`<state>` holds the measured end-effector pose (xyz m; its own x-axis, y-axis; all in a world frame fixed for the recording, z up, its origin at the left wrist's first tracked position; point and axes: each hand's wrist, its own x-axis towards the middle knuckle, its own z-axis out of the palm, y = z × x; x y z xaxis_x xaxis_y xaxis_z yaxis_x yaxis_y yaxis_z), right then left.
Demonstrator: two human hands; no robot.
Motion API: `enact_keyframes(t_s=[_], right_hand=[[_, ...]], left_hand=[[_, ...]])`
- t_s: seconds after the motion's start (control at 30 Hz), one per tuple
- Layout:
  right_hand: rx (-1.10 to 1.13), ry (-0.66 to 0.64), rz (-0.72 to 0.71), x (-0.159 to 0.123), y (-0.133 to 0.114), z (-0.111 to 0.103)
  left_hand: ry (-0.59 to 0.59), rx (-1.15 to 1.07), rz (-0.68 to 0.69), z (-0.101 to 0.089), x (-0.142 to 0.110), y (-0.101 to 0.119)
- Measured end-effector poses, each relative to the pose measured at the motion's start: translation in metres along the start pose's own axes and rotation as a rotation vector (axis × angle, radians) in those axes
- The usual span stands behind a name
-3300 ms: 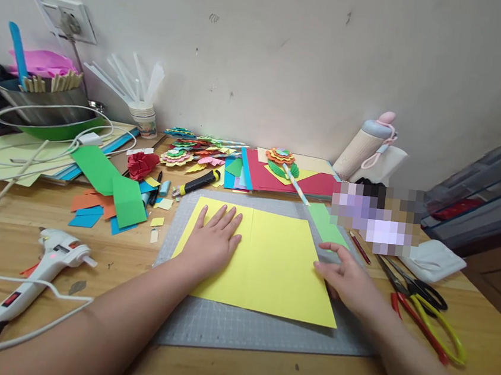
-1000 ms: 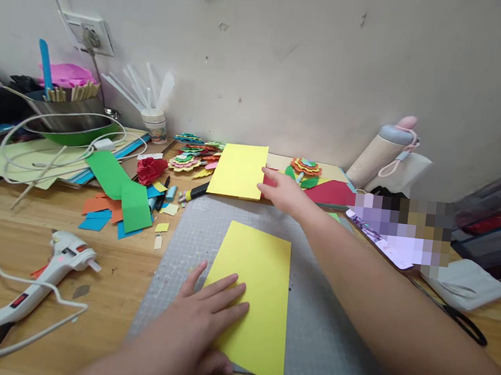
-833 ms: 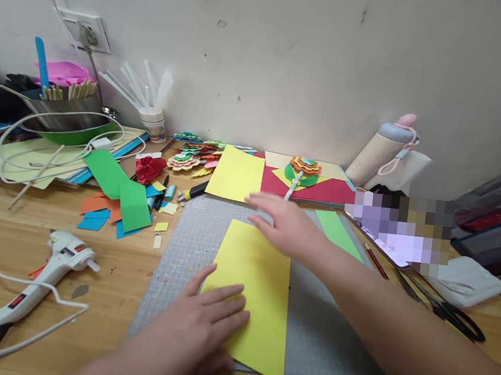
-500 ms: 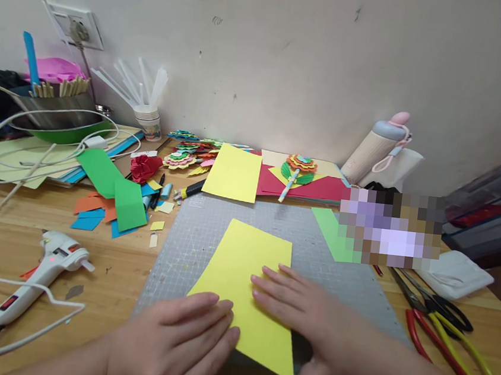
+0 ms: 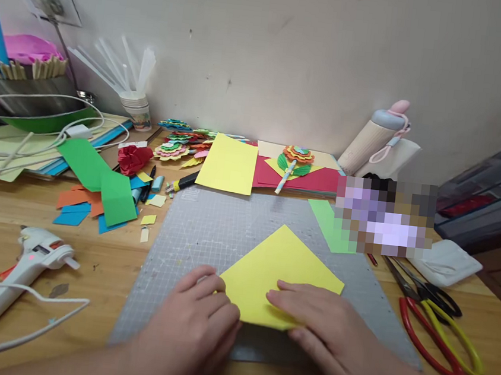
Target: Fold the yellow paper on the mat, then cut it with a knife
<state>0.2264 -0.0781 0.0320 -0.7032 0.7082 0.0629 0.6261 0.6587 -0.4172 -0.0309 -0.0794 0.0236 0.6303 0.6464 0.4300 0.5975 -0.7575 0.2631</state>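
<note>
A yellow sheet of paper (image 5: pixel 282 262) lies turned cornerwise over the grey cutting mat (image 5: pixel 193 223), one corner pointing to the wall. My left hand (image 5: pixel 203 320) is closed on its left corner, the fingers curled over the edge. Across its lower right part my right hand (image 5: pixel 325 324) rests with fingers stretched out, the thumb at the near edge. A second yellow sheet (image 5: pixel 228 164) lies behind the mat, partly over red paper (image 5: pixel 309 180). Beside it is a paper flower (image 5: pixel 296 159) with green leaves and a striped stem.
To the left lie a white glue gun (image 5: pixel 41 261) with its cord, green paper strips (image 5: pixel 117 197) and a yellow-black utility knife (image 5: pixel 183 182). Scissors (image 5: pixel 428 289) and a red-and-yellow-handled tool (image 5: pixel 435 344) lie right. A bottle (image 5: pixel 372 137) leans at the wall.
My right hand set one yellow sheet down at the back and came back to the other. That sheet has been turned cornerwise, and my left hand has closed on its left corner.
</note>
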Motion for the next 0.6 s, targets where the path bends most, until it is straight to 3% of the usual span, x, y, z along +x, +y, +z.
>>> enact_keyframes(t_s=[0.13,0.23,0.3,0.37,0.47,0.6], right_hand=[[0.166,-0.028,0.355,0.023,0.004,-0.009],[0.277,-0.012,0.482,0.041,0.016,-0.009],[0.337,-0.001,0.519,0.051,0.024,-0.007],[0.353,0.003,0.536,0.057,0.03,-0.005],[0.31,0.023,0.537,0.062,0.035,-0.003],[0.202,0.055,0.53,0.062,0.038,-0.002]], left_hand=[[-0.127,-0.023,-0.217,-0.002,0.009,-0.006],[-0.139,0.027,-0.284,-0.004,0.008,-0.015],[-0.065,0.105,-0.219,-0.005,0.004,-0.017],[-0.002,0.205,-0.032,-0.005,-0.002,-0.014],[-0.047,0.297,0.214,-0.004,-0.01,-0.005],[-0.186,0.427,0.107,0.003,-0.018,0.001]])
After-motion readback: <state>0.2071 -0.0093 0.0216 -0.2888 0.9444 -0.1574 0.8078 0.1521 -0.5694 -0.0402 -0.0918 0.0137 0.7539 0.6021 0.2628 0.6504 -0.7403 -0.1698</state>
